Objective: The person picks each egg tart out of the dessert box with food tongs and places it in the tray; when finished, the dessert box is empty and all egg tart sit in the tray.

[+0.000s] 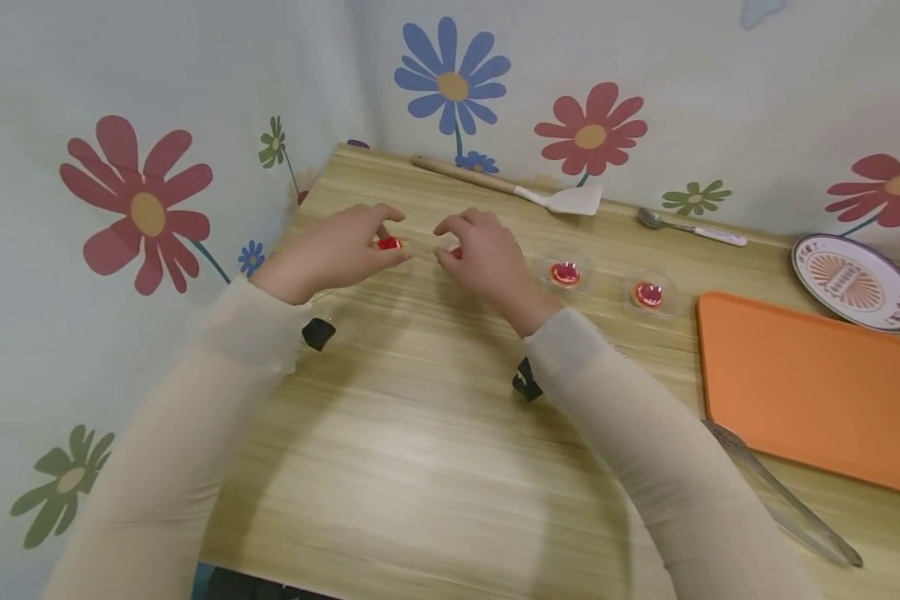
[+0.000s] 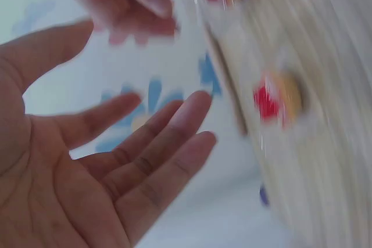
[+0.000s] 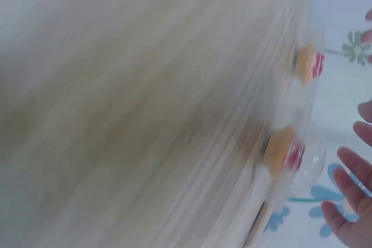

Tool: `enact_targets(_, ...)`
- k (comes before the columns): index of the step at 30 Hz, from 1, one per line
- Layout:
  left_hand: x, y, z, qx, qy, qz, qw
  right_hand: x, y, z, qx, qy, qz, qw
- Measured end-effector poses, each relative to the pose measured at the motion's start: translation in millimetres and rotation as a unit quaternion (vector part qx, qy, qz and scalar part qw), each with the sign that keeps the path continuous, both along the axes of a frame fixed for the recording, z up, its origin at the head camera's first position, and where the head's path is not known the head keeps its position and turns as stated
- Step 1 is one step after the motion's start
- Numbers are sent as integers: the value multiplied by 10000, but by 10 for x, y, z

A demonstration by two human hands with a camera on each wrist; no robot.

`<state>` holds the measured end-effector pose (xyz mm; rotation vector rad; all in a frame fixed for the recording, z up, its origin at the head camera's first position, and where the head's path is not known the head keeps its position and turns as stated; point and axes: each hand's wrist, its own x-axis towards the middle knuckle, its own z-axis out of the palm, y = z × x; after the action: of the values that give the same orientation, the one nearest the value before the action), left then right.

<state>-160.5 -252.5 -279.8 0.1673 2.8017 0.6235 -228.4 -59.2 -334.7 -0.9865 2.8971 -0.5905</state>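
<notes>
Head view: left hand (image 1: 337, 250), fingers spread, empty, beside far-left red tart (image 1: 390, 243); right hand (image 1: 486, 257), loosely curved, seems empty beside second tart (image 1: 457, 252).

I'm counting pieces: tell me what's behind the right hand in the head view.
At the edge of the right hand, a sliver of a red-topped piece shows; its rest, and the tabletop behind the hand, are covered.

We're rocking a cream left sleeve (image 1: 165, 450) and matching right sleeve (image 1: 645, 433), creasing lightly; small black angular bits (image 1: 318, 334) are poking out near our cuffs (image 1: 570, 343), and we're keeping both hands (image 1: 330, 250) bare.
</notes>
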Motion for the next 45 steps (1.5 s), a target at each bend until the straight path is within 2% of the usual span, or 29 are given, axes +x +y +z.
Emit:
enact_targets(3,-110,171,-101,-43,-201,-276,9994,-61,54,-49,310,14,49,9995)
enact_targets(7,-281,338,-293,-220,-419,-518,9975,-109,107,-110,810,-121,176,9965)
enact_targets(11,-426,420,-452,-298,-292,-474,9980,-130,125,-156,1058,-100,329,9938)
enact_targets(14,-493,451,-524,-382,-204,-404,9982,-142,120,-174,1072,-140,420,9933)
enact_targets(21,-576,511,-597,-571,-204,-369,9975,-172,113,-182,899,-468,435,9939)
enact_targets(24,-619,532,-644,-645,-97,-428,9970,-165,109,-168,890,-516,433,9937)
enact_targets(33,-654,600,-668,-667,301,-470,9962,-186,110,-156,1221,-171,597,9906)
enact_targets(40,-726,652,-705,-979,764,-690,9899,-242,182,-127,1300,-5,811,9882)
enact_targets(45,-730,698,-668,-1040,773,-735,9888,-300,249,-123,1284,202,1059,9858)
